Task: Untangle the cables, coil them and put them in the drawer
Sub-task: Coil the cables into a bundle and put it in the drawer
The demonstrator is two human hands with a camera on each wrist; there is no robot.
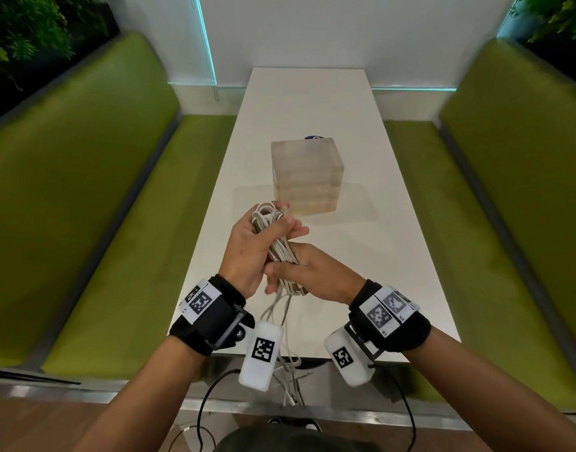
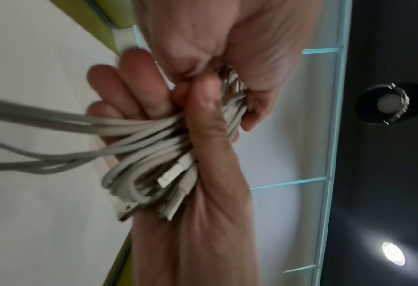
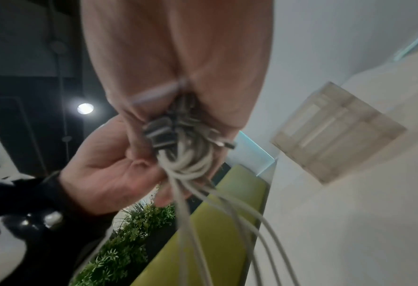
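A bundle of white cables [image 1: 278,243] is held in the air above the near end of the white table [image 1: 361,197]. My left hand [image 1: 259,243] grips its upper, looped part, fingers curled round it. My right hand [image 1: 304,272] grips the lower part just beneath. Loose cable ends [image 1: 285,324] hang down past the table's near edge. The left wrist view shows the cables [image 2: 144,152] with USB plugs [image 2: 172,174] under my left thumb [image 2: 206,120]. In the right wrist view the cables [image 3: 190,160] leave my right hand [image 3: 178,58]. A translucent drawer unit [image 1: 308,177] stands behind the hands, drawers closed.
Green padded benches [image 1: 94,197] run along both sides of the table, the right one [image 1: 495,203] equally close. A small dark object [image 1: 314,137] peeks out behind the drawer unit. A white wall closes the far end. Black wrist-camera leads [image 1: 205,406] hang below my arms.
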